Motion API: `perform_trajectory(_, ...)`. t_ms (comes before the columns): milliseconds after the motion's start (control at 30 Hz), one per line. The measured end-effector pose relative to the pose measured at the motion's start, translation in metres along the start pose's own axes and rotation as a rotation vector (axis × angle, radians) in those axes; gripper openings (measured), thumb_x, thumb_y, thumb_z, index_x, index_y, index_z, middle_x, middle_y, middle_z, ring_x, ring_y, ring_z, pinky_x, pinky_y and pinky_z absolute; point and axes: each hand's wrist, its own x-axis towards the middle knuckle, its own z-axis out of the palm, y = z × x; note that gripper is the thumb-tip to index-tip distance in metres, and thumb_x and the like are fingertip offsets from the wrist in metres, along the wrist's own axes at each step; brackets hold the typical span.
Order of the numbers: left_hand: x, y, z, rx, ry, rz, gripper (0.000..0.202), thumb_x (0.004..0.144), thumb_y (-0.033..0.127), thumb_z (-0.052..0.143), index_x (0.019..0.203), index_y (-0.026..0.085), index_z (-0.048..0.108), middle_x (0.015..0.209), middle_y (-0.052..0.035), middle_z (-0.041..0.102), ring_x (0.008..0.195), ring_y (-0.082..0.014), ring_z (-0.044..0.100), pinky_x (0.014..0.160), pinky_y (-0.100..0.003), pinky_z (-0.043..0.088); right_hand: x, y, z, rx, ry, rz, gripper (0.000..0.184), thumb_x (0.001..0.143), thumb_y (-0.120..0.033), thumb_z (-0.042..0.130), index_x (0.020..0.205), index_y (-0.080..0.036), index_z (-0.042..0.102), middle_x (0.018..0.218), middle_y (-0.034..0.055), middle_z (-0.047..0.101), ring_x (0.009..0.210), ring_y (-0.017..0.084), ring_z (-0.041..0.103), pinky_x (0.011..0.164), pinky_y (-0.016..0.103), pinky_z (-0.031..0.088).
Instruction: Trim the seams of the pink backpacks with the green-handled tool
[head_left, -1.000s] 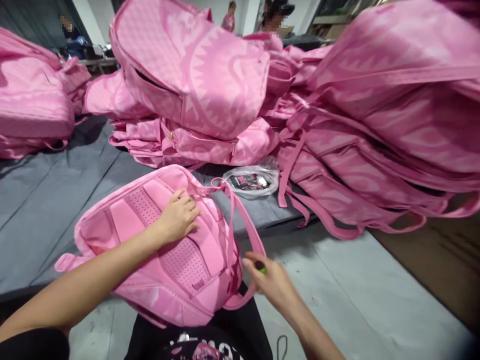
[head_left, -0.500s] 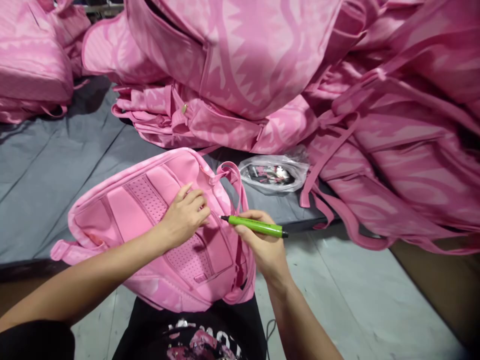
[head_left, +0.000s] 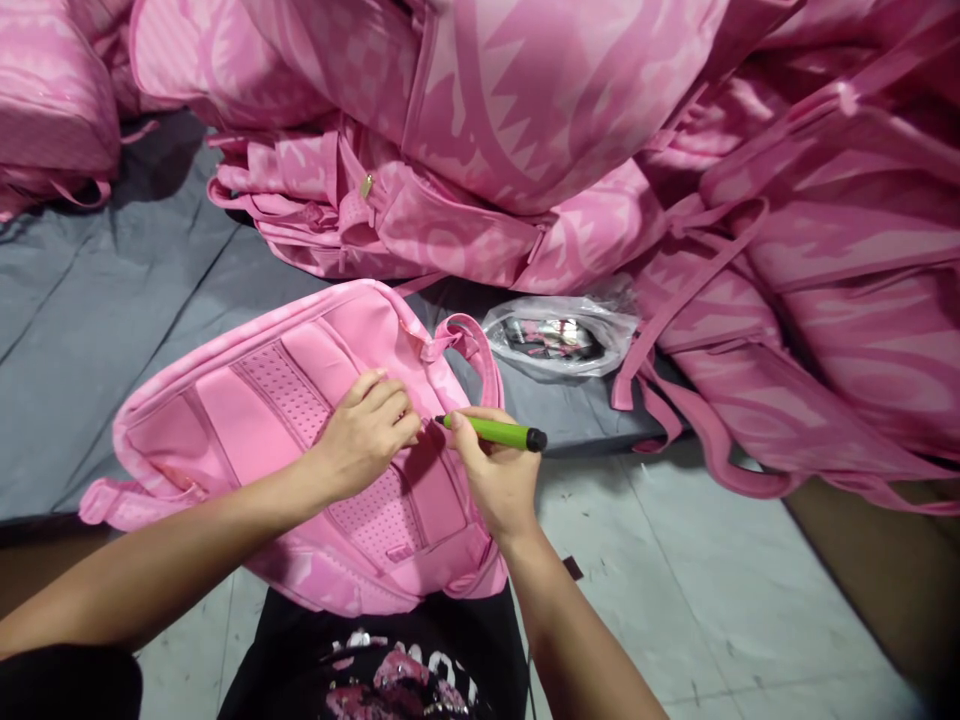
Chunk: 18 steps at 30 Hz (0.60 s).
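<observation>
At left, pink bags (head_left: 52,110) sit on grey cloth (head_left: 75,300); then a heap of backpacks (head_left: 457,225) rises, a clear plastic bag (head_left: 570,371) before it; at right, loose straps (head_left: 707,437) droop over the edge. Nearest, one pink backpack (head_left: 255,435) lies back panel up, the left forearm (head_left: 187,565) crossing it. The left hand (head_left: 371,430) rests there, fingers curled; whether they pinch fabric, I cannot tell. The right hand (head_left: 499,485) clasps a green marker (head_left: 495,431) over the panel, long axis nearly level, dark tip pointing left
</observation>
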Motion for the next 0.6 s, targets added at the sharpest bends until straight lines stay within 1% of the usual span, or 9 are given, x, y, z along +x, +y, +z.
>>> perform_trajectory(100,0.0001,-0.0001,0.0014,0.002,-0.004,-0.011,0.011,0.091,0.022,0.060,0.082,0.018,0.062,0.086,-0.0031,0.067,0.096,-0.0201,0.060,0.104,-0.041,0.040,-0.0001,0.0021,0.0008,0.005,-0.005,-0.007,0.016,0.086,-0.034,0.068,0.085,-0.019,0.070,0.068,0.0011,0.069,0.060,0.015,0.065,0.058,0.028,0.051)
perform_trajectory(200,-0.0001,0.0001,0.0021,0.001,-0.004,-0.014,0.012,0.091,0.023,0.060,0.081,0.018,0.062,0.086,-0.0031,0.067,0.095,-0.0203,0.060,0.103,-0.041,0.041,-0.0005,0.0033,0.0031,-0.006,0.016,-0.019,0.014,0.086,-0.033,0.069,0.085,-0.019,0.070,0.070,0.0014,0.070,0.061,0.015,0.065,0.058,0.027,0.051)
perform_trajectory(367,-0.0004,-0.0003,0.0027,0.007,-0.002,-0.020,0.009,0.091,0.021,0.059,0.082,0.018,0.063,0.087,-0.0040,0.067,0.094,-0.0208,0.060,0.101,-0.042,0.042,0.0011,0.0031,0.0057,0.021,0.019,-0.013,0.013,0.086,-0.032,0.069,0.085,-0.019,0.070,0.072,0.0015,0.070,0.063,0.016,0.066,0.061,0.028,0.052)
perform_trajectory(500,-0.0004,-0.0010,0.0033,0.003,-0.007,-0.017,0.007,0.089,0.017,0.060,0.083,0.017,0.063,0.087,-0.0041,0.066,0.094,-0.0208,0.059,0.102,-0.042,0.042,0.0027,0.0016,0.0075,0.024,-0.012,-0.002,0.013,0.085,-0.032,0.069,0.085,-0.019,0.069,0.071,0.0015,0.070,0.062,0.015,0.066,0.060,0.028,0.052)
perform_trajectory(600,0.0000,-0.0016,0.0040,0.000,-0.012,-0.017,0.006,0.089,0.019,0.061,0.083,0.017,0.062,0.087,-0.0043,0.066,0.094,-0.0212,0.059,0.102,-0.042,0.042,0.0029,0.0017,0.0077,0.003,0.015,0.002,0.014,0.086,-0.033,0.069,0.086,-0.019,0.070,0.071,0.0014,0.070,0.062,0.015,0.065,0.059,0.028,0.052)
